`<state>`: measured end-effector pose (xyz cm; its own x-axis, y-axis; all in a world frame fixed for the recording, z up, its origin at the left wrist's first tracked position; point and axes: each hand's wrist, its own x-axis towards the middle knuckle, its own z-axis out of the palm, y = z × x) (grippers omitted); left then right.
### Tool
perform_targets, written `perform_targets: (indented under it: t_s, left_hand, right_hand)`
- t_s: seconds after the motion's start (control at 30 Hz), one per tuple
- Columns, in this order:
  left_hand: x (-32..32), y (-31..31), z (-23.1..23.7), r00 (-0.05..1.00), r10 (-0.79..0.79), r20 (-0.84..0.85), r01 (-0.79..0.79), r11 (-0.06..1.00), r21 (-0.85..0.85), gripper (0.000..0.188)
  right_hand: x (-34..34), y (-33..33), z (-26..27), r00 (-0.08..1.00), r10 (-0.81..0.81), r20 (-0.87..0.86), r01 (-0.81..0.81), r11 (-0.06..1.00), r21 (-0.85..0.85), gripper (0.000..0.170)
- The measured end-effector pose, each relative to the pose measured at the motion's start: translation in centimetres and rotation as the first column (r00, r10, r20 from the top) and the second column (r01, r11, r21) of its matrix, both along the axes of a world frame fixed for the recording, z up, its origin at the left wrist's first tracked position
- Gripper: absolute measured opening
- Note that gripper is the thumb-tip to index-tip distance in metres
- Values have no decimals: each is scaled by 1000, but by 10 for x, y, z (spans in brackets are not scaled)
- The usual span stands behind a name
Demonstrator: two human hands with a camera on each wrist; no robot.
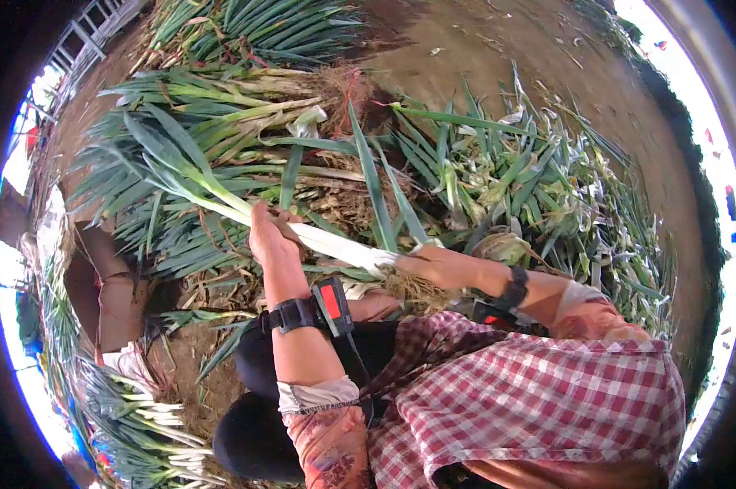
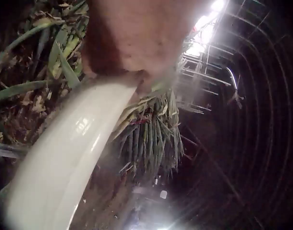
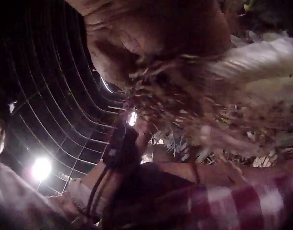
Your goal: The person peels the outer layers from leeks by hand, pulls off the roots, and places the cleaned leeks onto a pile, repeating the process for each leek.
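A long leek (image 1: 335,245) lies slantwise across the head view, green leaves to the upper left and white shank toward the right. My left hand (image 1: 272,238) grips it where the white meets the green. At the root end, my right hand (image 1: 443,268) holds the leek with curled fingers, beside a tuft of brown roots (image 1: 421,291). The left wrist view shows the smooth white shank (image 2: 65,153) coming out below the hand. Blurred roots (image 3: 185,91) hang under the right hand in its wrist view, partly hiding the fingertips.
Bundled leeks (image 1: 221,106) are heaped on the soil ahead and left. To the right spreads a pile of stripped leaves (image 1: 514,179). A cardboard box (image 1: 123,301) stands at the left, with white-stalked leeks (image 1: 152,424) below it.
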<state>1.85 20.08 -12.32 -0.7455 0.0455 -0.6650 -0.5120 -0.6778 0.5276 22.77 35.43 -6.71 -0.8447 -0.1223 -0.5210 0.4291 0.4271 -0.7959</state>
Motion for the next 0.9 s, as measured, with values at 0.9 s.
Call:
perform_targets:
  t_s: [0.9]
  left_hand:
    - [67, -178, 208, 685, 112, -720, -67, 994, 91, 43]
  right_hand:
    - [137, 110, -169, 832, 540, 129, -457, 534, 711, 23]
